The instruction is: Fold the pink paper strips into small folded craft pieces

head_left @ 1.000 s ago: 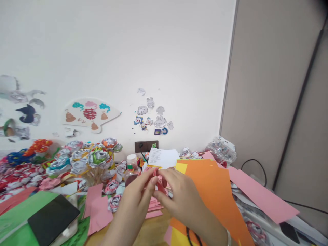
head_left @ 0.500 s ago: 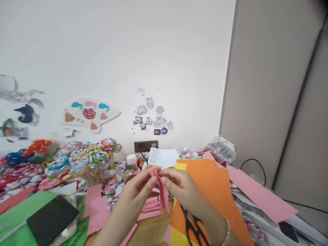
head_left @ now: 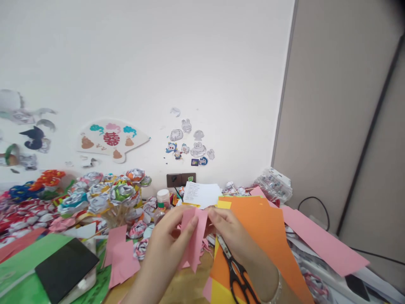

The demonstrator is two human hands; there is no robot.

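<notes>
The left hand (head_left: 173, 238) is grasping a folded pink paper strip (head_left: 195, 242) between thumb and curled fingers; the right hand (head_left: 232, 236), partly closed, is pinching its upper right edge. The strip is hanging above the wooden tabletop (head_left: 194, 287). Black-handled scissors (head_left: 236, 270) are lying on orange paper sheets (head_left: 257, 230) beside the right wrist. A clear white-capped bottle (head_left: 162, 202) is standing behind the left hand, its contents unclear. A white written sheet (head_left: 202, 194) is lying beyond, its writing illegible.

Bare tabletop (head_left: 190, 289) between pink papers (head_left: 124, 262) and orange sheets (head_left: 261, 236), scissors (head_left: 232, 262) (looped handles lowest) at right
</notes>
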